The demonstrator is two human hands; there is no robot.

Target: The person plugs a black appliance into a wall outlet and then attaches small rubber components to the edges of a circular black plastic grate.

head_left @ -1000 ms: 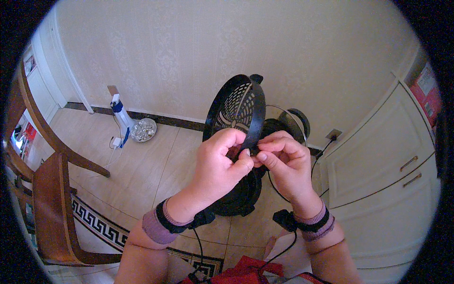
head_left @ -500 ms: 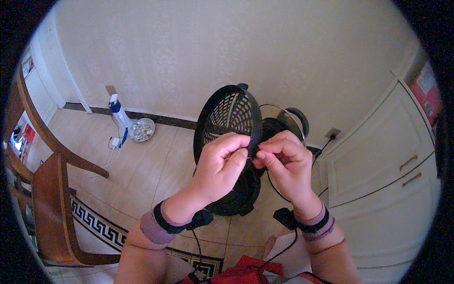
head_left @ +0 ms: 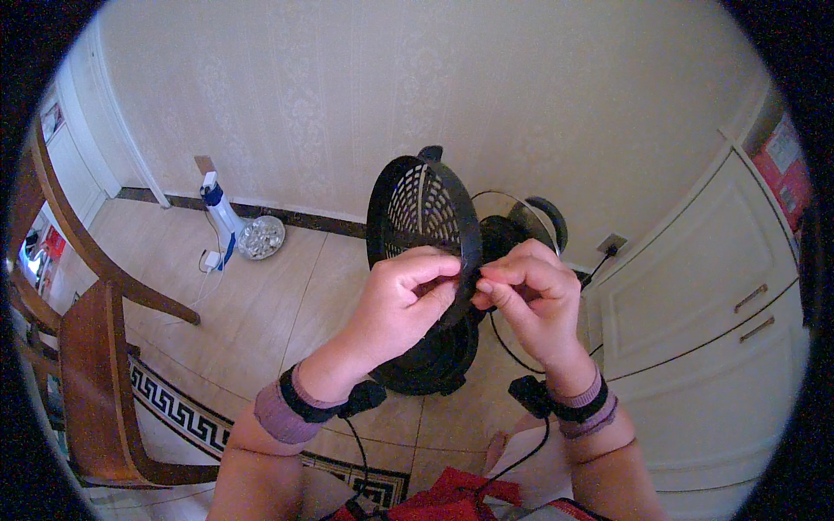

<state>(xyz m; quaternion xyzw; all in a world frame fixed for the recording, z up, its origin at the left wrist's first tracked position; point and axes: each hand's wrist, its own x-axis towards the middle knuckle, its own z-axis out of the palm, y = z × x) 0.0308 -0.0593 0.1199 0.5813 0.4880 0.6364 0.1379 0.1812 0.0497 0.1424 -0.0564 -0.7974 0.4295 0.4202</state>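
A round black plastic frame [head_left: 472, 227] with a slotted, grille-like face stands tilted upright in front of me. It rises above a round black base [head_left: 426, 369], partly hidden behind my left forearm and hand. My left hand [head_left: 408, 291] is closed in a pinch at the frame's right rim, on its inner side. Just across that rim, my right hand [head_left: 530, 295] pinches thumb and forefinger together, close to its outer side. Whatever small thing lies between the fingertips is too small or hidden to make out.
Behind stands a clear round lid or pot with a black handle [head_left: 549, 219]. White cabinets [head_left: 695, 278] line the right, with a wall socket [head_left: 612, 244] beside them. A wooden chair [head_left: 95, 373] is at left. A white-and-blue device [head_left: 222, 217] and a shiny bowl [head_left: 261, 238] sit by the wall.
The slotted frame has turned so its face is seen more edge-on and its rim shows wider. My right hand has shifted slightly right; both hands remain pinched at the rim.
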